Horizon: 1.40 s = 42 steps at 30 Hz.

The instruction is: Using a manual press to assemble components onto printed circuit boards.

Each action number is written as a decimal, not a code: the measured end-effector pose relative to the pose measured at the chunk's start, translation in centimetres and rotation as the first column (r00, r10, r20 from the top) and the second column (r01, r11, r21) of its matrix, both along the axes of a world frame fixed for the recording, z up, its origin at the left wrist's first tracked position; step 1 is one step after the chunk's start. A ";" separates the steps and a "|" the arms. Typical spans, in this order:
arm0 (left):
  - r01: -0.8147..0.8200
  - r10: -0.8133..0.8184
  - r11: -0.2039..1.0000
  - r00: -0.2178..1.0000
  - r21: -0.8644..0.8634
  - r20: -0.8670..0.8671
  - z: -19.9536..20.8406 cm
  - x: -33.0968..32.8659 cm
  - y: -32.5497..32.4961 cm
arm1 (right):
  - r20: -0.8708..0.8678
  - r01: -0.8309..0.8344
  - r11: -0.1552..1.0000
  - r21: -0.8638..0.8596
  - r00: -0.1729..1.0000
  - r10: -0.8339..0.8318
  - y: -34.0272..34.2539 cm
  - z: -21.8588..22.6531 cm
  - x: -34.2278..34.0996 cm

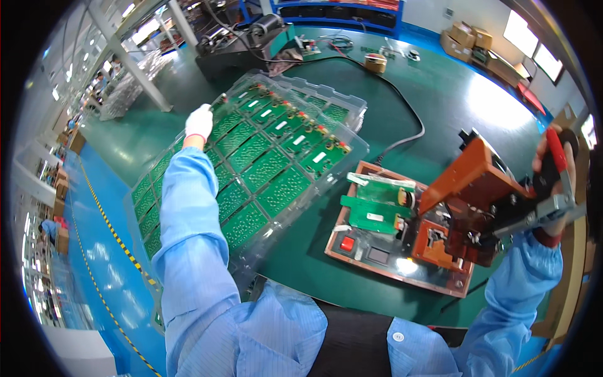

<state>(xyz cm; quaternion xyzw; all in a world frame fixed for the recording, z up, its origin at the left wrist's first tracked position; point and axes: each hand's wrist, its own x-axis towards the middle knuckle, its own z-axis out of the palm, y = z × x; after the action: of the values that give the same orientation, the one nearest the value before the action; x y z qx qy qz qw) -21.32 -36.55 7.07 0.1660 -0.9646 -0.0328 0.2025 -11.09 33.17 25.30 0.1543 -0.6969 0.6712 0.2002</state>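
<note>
My left hand (200,124), in a white glove, is at the far left edge of a clear plastic tray (359,151) full of green circuit boards (256,155). Its fingers look drawn together beside the corner board; what they hold, if anything, is hidden. On the right, my right hand (541,157) is wrapped round the red handle (556,149) of a toggle clamp, which stands raised. The clamp belongs to a test fixture (402,267) with a tilted orange upper block (463,171). A green circuit board (372,215) with a white label lies on the fixture's left part.
A second clear tray (355,103) lies under the far side of the first. A black cable (419,119) curves across the green table (440,81) to the fixture. Behind are a tape roll (375,62) and a dark machine with a motor (267,26). Cartons (461,39) stand far right.
</note>
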 end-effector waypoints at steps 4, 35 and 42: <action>0.375 -0.372 0.926 0.876 -0.052 -0.308 4.0 -0.6 7.3 | -0.061 -0.125 0.992 0.011 0.990 0.126 1.7 -0.3 -0.8; 0.953 -0.949 0.303 0.298 0.031 0.099 1.2 18.5 50.4 | -0.815 0.678 0.576 0.456 0.578 -0.036 1.8 -0.3 -1.8; 0.953 -0.955 0.288 0.293 -0.090 0.041 1.5 19.4 47.8 | -0.354 0.117 0.993 0.024 0.930 -0.101 0.3 0.2 -2.6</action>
<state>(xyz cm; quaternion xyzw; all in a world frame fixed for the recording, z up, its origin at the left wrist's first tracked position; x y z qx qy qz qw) -1.95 11.23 8.60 -0.4504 -0.8723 -0.1016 0.1608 -13.65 33.42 25.46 0.2375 -0.6721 0.6049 0.3549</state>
